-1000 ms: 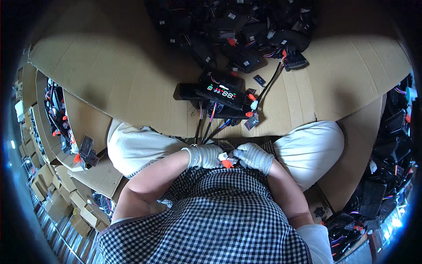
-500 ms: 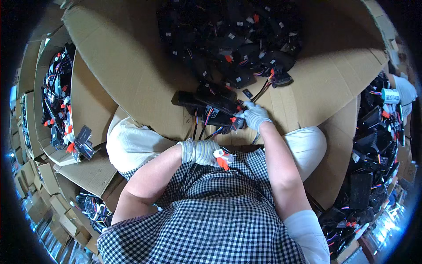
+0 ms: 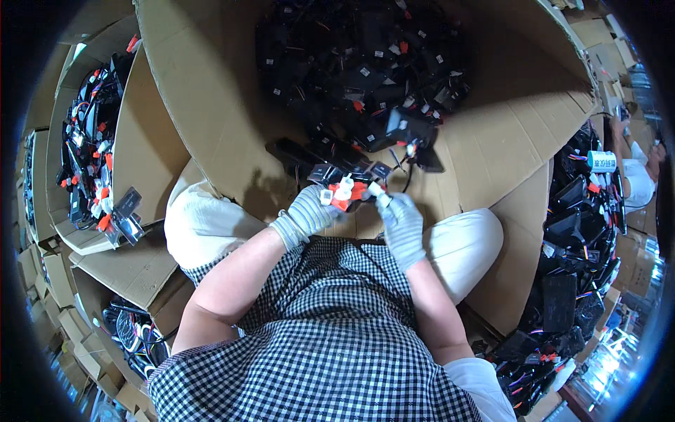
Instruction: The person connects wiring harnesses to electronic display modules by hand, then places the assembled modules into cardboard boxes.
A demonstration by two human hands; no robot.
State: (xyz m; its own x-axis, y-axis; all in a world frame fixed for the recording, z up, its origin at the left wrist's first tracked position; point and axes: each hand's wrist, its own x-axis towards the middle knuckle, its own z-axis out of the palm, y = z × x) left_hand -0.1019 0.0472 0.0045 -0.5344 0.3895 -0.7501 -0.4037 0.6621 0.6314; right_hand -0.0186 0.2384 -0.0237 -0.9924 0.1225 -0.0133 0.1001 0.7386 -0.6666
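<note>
While the left hand (image 3: 314, 212) grips a cluster of orange and white connectors (image 3: 348, 197), the right hand (image 3: 403, 228) pinches a white plug (image 3: 377, 190) just beside it | cluster over near edge of cardboard (image 3: 499, 151) | dark units (image 3: 290, 150) just beyond | heap of black units (image 3: 358, 70) farther out | loaded carton (image 3: 149, 126) at left

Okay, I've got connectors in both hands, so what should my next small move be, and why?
I'd probably hold your left hand steady and ease the white connector toward the orange-and-white connectors. Your left hand appears to grip that cluster, while the white connector sits at your right hand's fingertips, close beside it.
</note>
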